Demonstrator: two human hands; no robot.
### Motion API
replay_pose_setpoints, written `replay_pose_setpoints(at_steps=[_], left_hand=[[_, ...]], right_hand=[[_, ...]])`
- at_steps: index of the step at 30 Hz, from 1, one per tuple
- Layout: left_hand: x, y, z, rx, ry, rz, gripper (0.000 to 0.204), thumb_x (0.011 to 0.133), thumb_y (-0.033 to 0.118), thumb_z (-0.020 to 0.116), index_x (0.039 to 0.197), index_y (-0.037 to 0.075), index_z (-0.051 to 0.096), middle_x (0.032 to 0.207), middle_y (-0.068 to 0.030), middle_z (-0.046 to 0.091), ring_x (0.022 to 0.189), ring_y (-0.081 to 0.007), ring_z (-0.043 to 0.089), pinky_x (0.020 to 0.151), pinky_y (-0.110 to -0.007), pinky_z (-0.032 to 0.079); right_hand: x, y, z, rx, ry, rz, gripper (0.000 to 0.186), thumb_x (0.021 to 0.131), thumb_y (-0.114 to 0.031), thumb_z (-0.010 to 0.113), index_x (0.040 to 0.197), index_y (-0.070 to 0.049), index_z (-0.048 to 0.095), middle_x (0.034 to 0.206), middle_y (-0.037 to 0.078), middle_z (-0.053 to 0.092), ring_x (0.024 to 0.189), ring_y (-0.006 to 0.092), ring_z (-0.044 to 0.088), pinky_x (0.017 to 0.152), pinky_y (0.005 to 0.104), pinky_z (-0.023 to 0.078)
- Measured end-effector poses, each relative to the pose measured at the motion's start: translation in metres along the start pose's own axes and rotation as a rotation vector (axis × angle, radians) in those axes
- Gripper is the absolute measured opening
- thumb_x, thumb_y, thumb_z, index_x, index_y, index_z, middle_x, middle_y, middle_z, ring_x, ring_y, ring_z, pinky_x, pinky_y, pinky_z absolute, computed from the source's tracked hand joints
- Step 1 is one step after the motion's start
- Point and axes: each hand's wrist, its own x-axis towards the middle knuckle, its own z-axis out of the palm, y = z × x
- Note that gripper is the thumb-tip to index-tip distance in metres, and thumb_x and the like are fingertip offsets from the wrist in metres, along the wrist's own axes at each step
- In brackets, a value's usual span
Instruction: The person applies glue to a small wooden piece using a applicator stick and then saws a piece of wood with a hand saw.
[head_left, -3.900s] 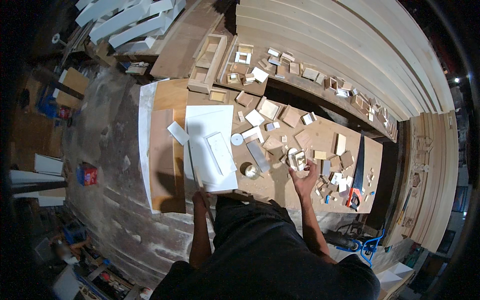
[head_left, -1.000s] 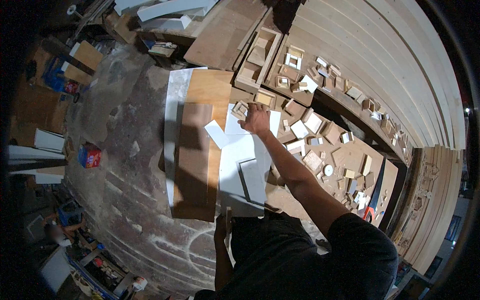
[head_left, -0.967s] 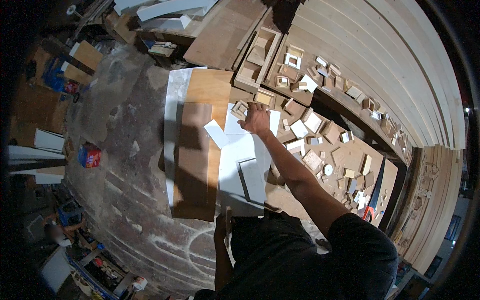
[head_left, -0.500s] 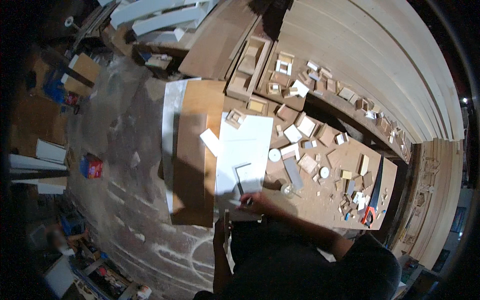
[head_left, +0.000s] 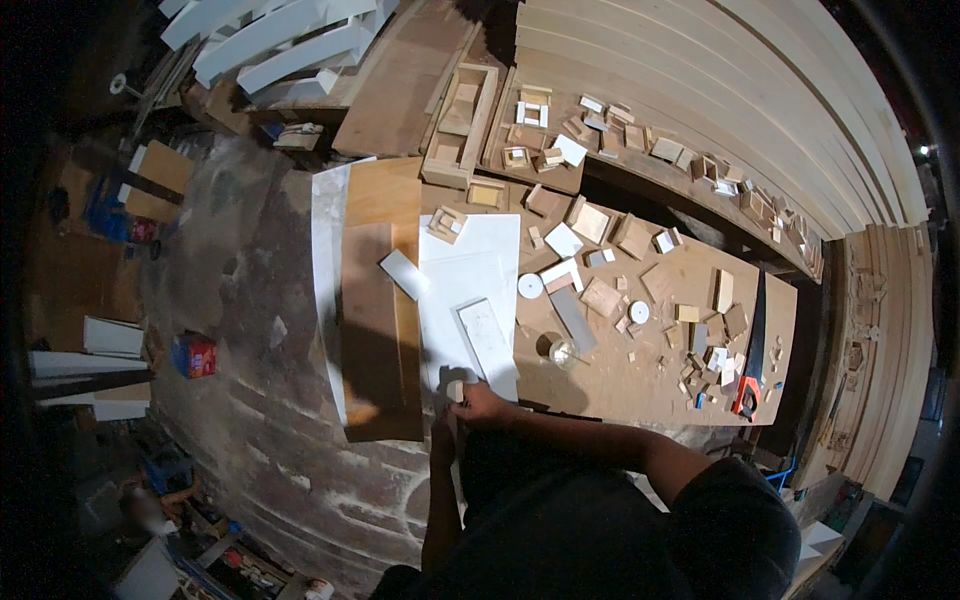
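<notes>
My right hand [head_left: 480,407] is closed near the table's front edge, on a small pale wooden piece [head_left: 456,391]; whether it joins the strip below is unclear. My left hand [head_left: 441,436], partly shadowed, is closed on a narrow wooden strip [head_left: 454,455] beside my dark clothing. Just above my hands lies a white panel [head_left: 485,345] on a larger white sheet [head_left: 465,235]. A small wooden frame [head_left: 446,225] rests at that sheet's upper left, and a white block [head_left: 403,275] lies on the brown boards [head_left: 370,310] to the left.
Loose blocks and boxes [head_left: 590,220] cover the worktable [head_left: 620,390], with a handsaw [head_left: 747,398] at its right. Behind are a long tray [head_left: 460,125], a shelf of pieces [head_left: 670,170] and stacked planks [head_left: 700,80]. Another person [head_left: 172,500] is at lower left on the floor's edge.
My right hand moved the small frame from the table's right to the white sheet's upper left, let go, and came down toward me beside my left hand. The view shifted slightly.
</notes>
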Motion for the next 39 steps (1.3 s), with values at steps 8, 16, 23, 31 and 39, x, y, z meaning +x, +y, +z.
replay_pose_setpoints(at_steps=[8, 16, 23, 31, 39], left_hand=[[-0.028, 0.023, -0.004, -0.212, -0.021, 0.241, 0.059, 0.102, 0.046, 0.046, 0.139, 0.001, 0.049, 0.115, -0.0118, 0.061, 0.101, -0.0133, 0.055, 0.085, -0.033, 0.048], [-0.091, 0.131, -0.038, 0.100, -0.197, -0.037, 0.069, 0.086, 0.062, 0.067, 0.119, 0.002, 0.066, 0.093, -0.0033, 0.067, 0.082, -0.0149, 0.061, 0.076, -0.031, 0.049], [-0.084, 0.224, -0.036, 0.446, -0.304, 0.341, 0.071, 0.071, 0.047, 0.086, 0.120, 0.000, 0.064, 0.099, -0.0136, 0.070, 0.095, -0.0215, 0.065, 0.087, -0.034, 0.051], [0.094, 0.292, -0.057, 0.750, 0.323, 0.698, 0.100, 0.061, 0.030, 0.092, 0.143, 0.007, 0.039, 0.139, -0.0288, 0.045, 0.128, -0.0421, 0.047, 0.107, -0.050, 0.039], [0.187, 0.285, -0.064, 1.195, 0.432, 0.699, 0.122, 0.051, 0.024, 0.089, 0.153, 0.008, 0.024, 0.157, -0.0272, 0.017, 0.145, -0.0489, 0.017, 0.119, -0.055, 0.021]], right_hand=[[-0.004, -0.041, -0.039, 0.099, 0.090, 0.254, 0.026, 0.096, -0.015, 0.057, 0.114, 0.003, 0.060, 0.090, 0.015, 0.069, 0.072, 0.0226, 0.069, 0.059, 0.0334, 0.057], [-0.028, -0.084, -0.152, 0.694, 0.528, 0.170, 0.028, 0.097, -0.015, 0.054, 0.108, 0.011, 0.060, 0.085, 0.018, 0.067, 0.063, 0.0242, 0.069, 0.048, 0.0324, 0.059], [-0.098, -0.096, -0.257, 0.476, 1.122, 0.040, 0.038, 0.098, -0.034, 0.050, 0.106, 0.000, 0.065, 0.077, 0.010, 0.066, 0.064, 0.0180, 0.065, 0.051, 0.0310, 0.052], [-0.239, -0.056, -0.298, 0.650, 1.590, -0.046, 0.046, 0.098, -0.041, 0.056, 0.112, 0.002, 0.059, 0.080, 0.014, 0.067, 0.071, 0.0213, 0.065, 0.056, 0.0321, 0.051], [-0.319, -0.044, -0.263, 0.607, 1.844, -0.075, 0.049, 0.096, -0.043, 0.061, 0.118, 0.001, 0.057, 0.095, 0.010, 0.065, 0.083, 0.0201, 0.064, 0.070, 0.0331, 0.052]])
